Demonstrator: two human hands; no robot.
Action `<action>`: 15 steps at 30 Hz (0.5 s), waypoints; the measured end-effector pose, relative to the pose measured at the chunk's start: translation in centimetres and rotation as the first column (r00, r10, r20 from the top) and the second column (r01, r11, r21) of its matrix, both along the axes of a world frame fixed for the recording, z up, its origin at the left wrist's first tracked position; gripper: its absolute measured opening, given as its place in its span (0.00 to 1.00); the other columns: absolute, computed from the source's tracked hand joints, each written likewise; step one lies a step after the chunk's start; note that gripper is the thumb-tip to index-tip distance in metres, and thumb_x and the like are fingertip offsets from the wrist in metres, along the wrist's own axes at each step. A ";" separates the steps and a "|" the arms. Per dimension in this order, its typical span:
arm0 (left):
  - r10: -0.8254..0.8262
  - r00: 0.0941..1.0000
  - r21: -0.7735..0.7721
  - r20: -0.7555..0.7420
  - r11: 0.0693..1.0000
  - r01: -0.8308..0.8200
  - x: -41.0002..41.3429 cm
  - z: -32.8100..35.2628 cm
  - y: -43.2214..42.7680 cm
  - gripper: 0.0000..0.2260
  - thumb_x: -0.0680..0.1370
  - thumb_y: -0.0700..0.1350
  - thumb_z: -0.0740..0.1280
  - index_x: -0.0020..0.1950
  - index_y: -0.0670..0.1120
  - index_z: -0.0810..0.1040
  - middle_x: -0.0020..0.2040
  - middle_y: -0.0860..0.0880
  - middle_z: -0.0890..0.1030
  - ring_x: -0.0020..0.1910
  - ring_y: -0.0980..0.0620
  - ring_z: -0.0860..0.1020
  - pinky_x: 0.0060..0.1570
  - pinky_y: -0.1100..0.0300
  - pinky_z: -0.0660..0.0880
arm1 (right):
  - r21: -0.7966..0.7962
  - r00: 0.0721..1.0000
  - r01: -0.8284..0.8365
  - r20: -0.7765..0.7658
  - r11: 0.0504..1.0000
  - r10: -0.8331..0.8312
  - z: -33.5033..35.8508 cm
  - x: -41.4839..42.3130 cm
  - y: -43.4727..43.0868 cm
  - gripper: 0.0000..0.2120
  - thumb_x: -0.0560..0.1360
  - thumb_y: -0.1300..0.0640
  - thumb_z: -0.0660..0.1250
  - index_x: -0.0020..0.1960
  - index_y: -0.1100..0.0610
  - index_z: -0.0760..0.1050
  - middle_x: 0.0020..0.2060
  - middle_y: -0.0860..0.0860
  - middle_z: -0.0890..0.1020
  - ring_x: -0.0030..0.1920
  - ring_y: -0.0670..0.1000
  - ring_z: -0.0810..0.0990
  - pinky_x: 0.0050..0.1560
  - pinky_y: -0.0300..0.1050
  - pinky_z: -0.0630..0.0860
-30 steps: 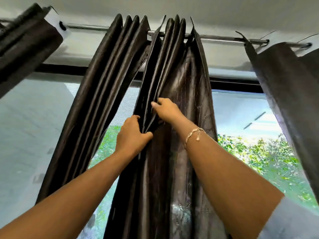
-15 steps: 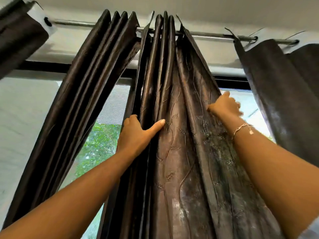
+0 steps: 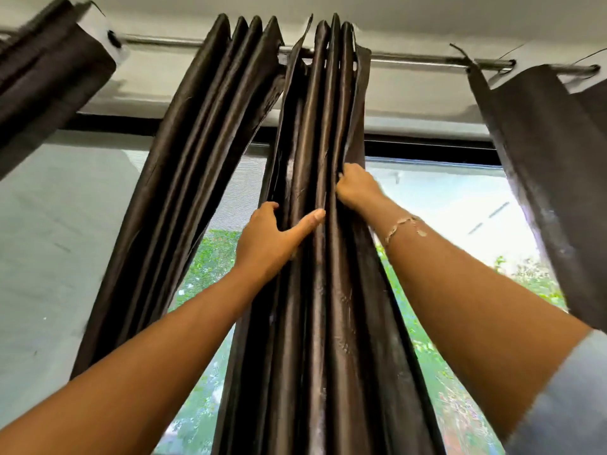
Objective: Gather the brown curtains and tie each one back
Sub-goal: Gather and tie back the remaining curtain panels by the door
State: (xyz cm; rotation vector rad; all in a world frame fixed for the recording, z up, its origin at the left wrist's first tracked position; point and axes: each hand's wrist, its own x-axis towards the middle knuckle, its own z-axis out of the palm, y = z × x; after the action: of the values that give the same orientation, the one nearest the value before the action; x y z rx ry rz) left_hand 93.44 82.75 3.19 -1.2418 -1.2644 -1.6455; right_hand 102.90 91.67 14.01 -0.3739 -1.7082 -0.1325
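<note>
While the curtain [image 3: 315, 323] hangs vertical between them, left hand [image 3: 269, 238] pinches its folds. Right hand [image 3: 356, 188], higher, clamps fingers on its edge.

Left hand [image 3: 272, 239], right hand [image 3: 356, 188] on curtain [image 3: 331, 323]

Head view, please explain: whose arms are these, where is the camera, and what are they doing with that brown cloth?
No machine here: these are a person's bare arms, filmed by a camera worn on the head, looking up at a window. The left hand grips the gathered pleats of the middle curtain, thumb across the front. The right hand, bracelet on its wrist, pinches the same curtain's right-hand folds. It hangs from a metal rod. Another bunched curtain hangs to its left. No tie shows.
</note>
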 end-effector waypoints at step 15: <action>-0.413 0.904 -0.031 0.113 0.908 0.419 -2.6 -0.7 -5.4 0.32 0.69 0.51 0.73 0.68 0.46 0.65 0.54 0.53 0.72 0.51 0.56 0.74 0.46 0.68 0.71 | -0.071 0.933 -0.351 0.059 0.934 0.355 0.9 -5.7 -8.8 0.20 0.82 0.57 0.52 0.66 0.70 0.66 0.64 0.65 0.72 0.65 0.61 0.70 0.62 0.48 0.68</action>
State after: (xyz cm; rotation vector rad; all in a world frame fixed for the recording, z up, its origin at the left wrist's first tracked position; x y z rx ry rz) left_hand 90.80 77.33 2.47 -1.5604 -1.1652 -2.0095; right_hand 97.24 82.83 14.90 -0.1007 -1.8253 0.1715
